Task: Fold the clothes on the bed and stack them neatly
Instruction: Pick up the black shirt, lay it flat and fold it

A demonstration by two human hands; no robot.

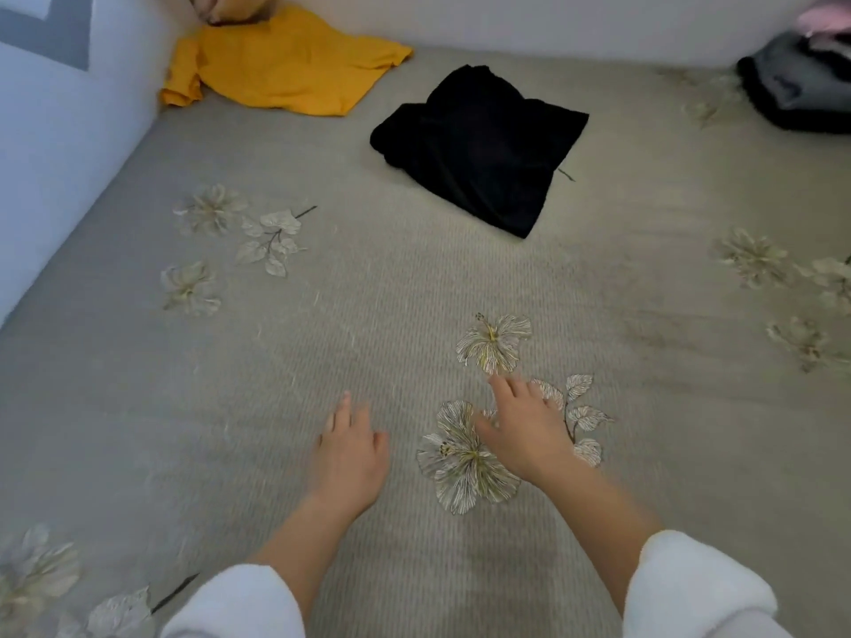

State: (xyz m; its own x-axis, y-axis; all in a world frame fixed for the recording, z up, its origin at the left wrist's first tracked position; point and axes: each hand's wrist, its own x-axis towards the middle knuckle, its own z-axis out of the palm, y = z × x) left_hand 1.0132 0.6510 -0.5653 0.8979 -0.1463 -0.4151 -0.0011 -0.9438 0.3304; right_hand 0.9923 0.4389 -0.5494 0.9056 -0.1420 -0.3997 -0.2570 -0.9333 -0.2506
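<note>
A folded black garment (479, 147) lies on the grey flowered bedcover (322, 292), a good way beyond both hands. A yellow shirt (281, 66) lies spread and rumpled at the far left by the wall. My left hand (350, 458) and my right hand (520, 430) hover low over the near part of the bed, fingers loosely spread, holding nothing. White fluffy sleeves cover both forearms.
A pile of dark, grey and pink clothes (801, 80) sits at the far right edge. A pale wall or headboard (64, 145) runs along the left. A tan cushion (230, 6) peeks in at the top left behind the yellow shirt.
</note>
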